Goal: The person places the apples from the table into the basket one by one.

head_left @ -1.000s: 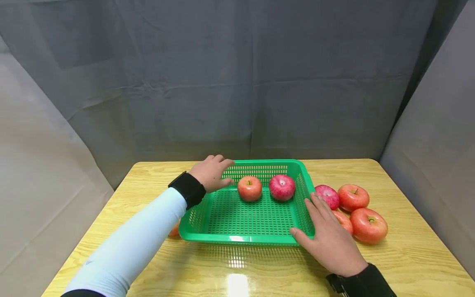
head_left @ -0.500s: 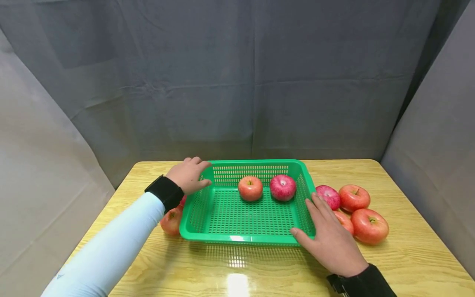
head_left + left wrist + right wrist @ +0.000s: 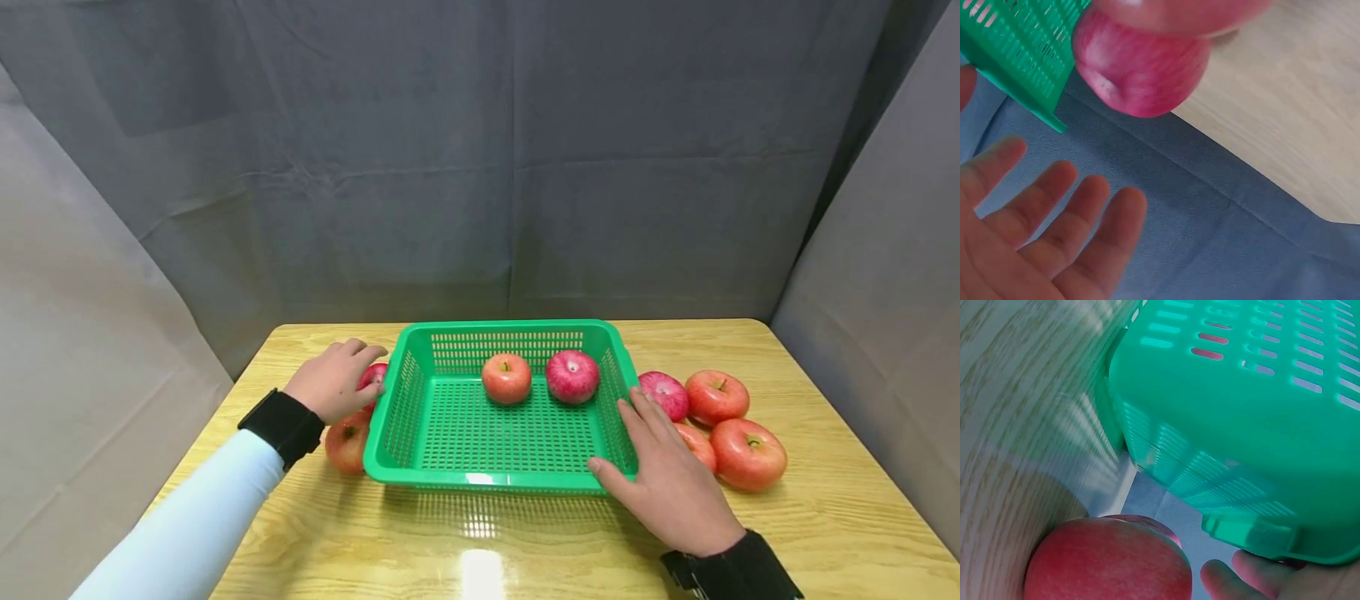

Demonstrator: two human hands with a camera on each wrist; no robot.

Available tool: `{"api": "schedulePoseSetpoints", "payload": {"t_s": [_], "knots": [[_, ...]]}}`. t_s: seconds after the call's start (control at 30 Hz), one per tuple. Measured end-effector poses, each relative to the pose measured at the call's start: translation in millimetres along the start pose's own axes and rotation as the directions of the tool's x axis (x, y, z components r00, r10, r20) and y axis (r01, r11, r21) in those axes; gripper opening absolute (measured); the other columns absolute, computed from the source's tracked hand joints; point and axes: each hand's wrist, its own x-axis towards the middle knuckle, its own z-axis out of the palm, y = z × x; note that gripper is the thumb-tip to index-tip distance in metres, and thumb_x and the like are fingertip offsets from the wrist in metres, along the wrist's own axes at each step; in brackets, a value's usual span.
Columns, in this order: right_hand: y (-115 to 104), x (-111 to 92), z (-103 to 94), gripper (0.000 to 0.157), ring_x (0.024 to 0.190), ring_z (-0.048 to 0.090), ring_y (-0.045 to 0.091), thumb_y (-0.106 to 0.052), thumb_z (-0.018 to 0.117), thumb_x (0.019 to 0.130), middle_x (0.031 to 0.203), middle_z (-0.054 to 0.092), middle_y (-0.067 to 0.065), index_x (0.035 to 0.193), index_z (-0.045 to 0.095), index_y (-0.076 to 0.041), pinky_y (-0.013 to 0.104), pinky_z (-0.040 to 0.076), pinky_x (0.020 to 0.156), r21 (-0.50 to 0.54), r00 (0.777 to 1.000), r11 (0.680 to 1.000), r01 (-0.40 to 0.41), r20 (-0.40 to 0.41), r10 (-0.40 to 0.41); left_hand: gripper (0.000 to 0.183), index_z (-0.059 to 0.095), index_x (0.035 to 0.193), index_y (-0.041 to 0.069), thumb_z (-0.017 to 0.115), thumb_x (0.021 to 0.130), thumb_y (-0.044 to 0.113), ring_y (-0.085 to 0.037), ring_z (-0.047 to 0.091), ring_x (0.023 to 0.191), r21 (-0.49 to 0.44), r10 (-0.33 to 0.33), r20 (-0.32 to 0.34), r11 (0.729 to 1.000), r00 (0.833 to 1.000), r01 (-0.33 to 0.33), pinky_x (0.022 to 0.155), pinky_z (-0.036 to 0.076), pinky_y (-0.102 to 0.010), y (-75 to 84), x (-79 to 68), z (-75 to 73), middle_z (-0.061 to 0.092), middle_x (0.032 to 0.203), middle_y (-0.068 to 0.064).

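Observation:
A green plastic basket (image 3: 495, 481) stands on the table with a light red apple (image 3: 506, 378) and a crimson apple (image 3: 572, 377) inside. My left hand (image 3: 337, 381) hovers over the left side with fingers spread and nothing held. Close to it are another crimson apple (image 3: 1141, 69) and a red apple (image 3: 347, 444), both outside the basket's left wall and partly hidden in the head view. My right hand (image 3: 667, 475) rests at the basket's front right corner, its straight fingers along the rim; the right wrist view shows its fingertips (image 3: 1260, 572) right by that rim.
Right of the basket, several apples (image 3: 748, 455) lie clustered beside my right hand. The wooden table (image 3: 360, 550) has grey cloth (image 3: 510, 167) hanging behind it and pale panels (image 3: 885, 275) at both sides.
My left hand has moved left and down, from above the basket's left part to beyond its left rim, uncovering the apples there. My right hand and the basket have stayed put.

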Motion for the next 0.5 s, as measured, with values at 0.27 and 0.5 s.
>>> {"api": "schedulePoseSetpoints", "payload": {"t_s": [0.27, 0.5], "knots": [[0.3, 0.0, -2.5, 0.095, 0.137, 0.013, 0.029, -0.073, 0.045, 0.084, 0.154, 0.016, 0.014, 0.146, 0.03, -0.003, 0.066, 0.037, 0.093, 0.002, 1.0, 1.0, -0.01, 0.004, 0.01, 0.05, 0.055, 0.13, 0.014, 0.066, 0.083, 0.028, -0.027, 0.05, 0.098, -0.028, 0.036, -0.055, 0.999, 0.998, -0.038, 0.068, 0.054, -0.048, -1.5, -26.4, 13.0, 0.056, 0.112, -0.007], [-0.9, 1.2, -1.1, 0.095, 0.137, 0.012, 0.03, -0.073, 0.044, 0.084, 0.155, 0.015, 0.014, 0.147, 0.027, -0.004, 0.067, 0.036, 0.093, 0.0, 1.0, 1.0, -0.01, 0.02, 0.01, 0.056, 0.056, 0.129, 0.014, 0.071, 0.077, 0.026, -0.024, 0.051, 0.095, -0.02, 0.065, -0.086, 0.998, 0.994, -0.067, 0.064, 0.054, -0.042, -2.9, -44.8, 34.2, 0.057, 0.111, -0.006]]}}
